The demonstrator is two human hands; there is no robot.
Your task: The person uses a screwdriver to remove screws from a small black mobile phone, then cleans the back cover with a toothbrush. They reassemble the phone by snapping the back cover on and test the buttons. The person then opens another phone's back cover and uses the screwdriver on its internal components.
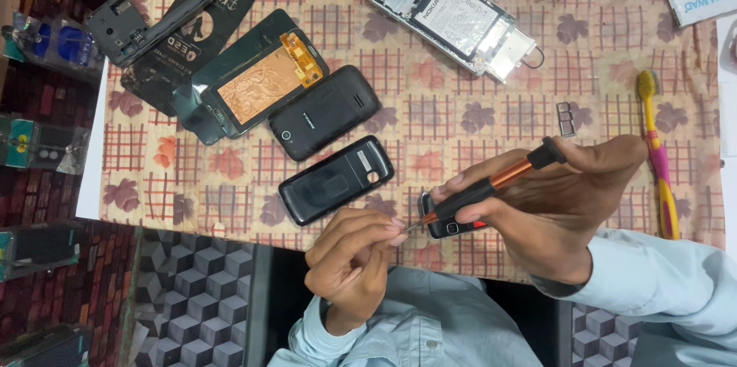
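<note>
Two bare hands meet at the near edge of a tabletop (pixel 537 117) covered in a leaf-and-check patterned cloth. The right hand (pixel 556 209) closes its fingers around a slim screwdriver (pixel 491 183) with a black grip and a copper-coloured metal collar, its tip slanting toward eight o'clock. The left hand (pixel 355 256) has its fingertips pinched together right at that tip; whether they grip anything small cannot be told. Just beneath the shaft lies a small dark phone (pixel 453 226) with red-marked keys, largely hidden by the right hand and sitting close to the cloth's near edge.

At ten o'clock from the hands, two glossy black plastic shells rest side by side: a back cover (pixel 335 180) with a camera window and a rounded phone body (pixel 324 112). Farther out at eleven o'clock lie a screen panel (pixel 257 84) backed with copper foil and orange flex, and a hollow grey frame (pixel 148 8) hard by the cloth's far-left corner. At twelve o'clock an opened phone (pixel 453 14) shows its flat white-labelled battery. A metal card tray (pixel 567 118) sits just beyond the screwdriver's cap. At three o'clock a yellow-and-pink toothbrush (pixel 656 153) runs along the right edge. Bare cloth lies open between the hands and the opened phone.
</note>
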